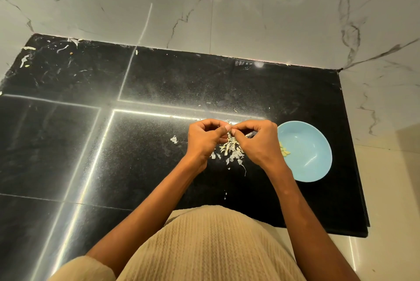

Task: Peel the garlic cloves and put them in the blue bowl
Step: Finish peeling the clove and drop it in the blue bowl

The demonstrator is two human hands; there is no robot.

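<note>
Garlic clove (231,131) – 2 hands (229,132), 1 bowl (318,167)

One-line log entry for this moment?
both hands: left hand, right hand pinch garlic clove | peeled cloves in blue bowl

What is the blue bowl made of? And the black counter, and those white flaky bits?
The blue bowl looks like glazed ceramic, maybe melamine: smooth, with bright streaks of reflected light. The black counter looks like polished stone, perhaps granite: speckled and mirroring light strips. The white flaky bits are thin, papery, dry garlic skins, curled and torn.
</note>
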